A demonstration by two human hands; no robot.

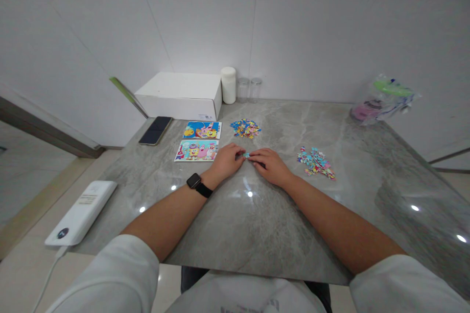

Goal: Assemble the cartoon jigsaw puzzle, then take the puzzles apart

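Observation:
My left hand [228, 159] and my right hand [270, 164] meet over the middle of the table, fingertips closed on small light-blue and green jigsaw puzzle pieces [247, 155]. How many pieces they hold is too small to tell. Just beyond lies a pile of blue, yellow and pink puzzle pieces [246, 128]. A second pile of puzzle pieces [316, 162], light blue, red and yellow, spreads to the right of my right hand. Left of my left hand lie two cartoon picture cards, a light-blue card [196, 150] nearer me and a darker blue card [201, 130] behind it.
On the grey marble table [249, 234], a white box [179, 95], a white bottle [228, 85] and two clear glasses [249, 90] stand by the wall. A phone [156, 130] and a cabled white power bank [81, 212] lie left. A bagged green-lidded container [382, 100] stands far right.

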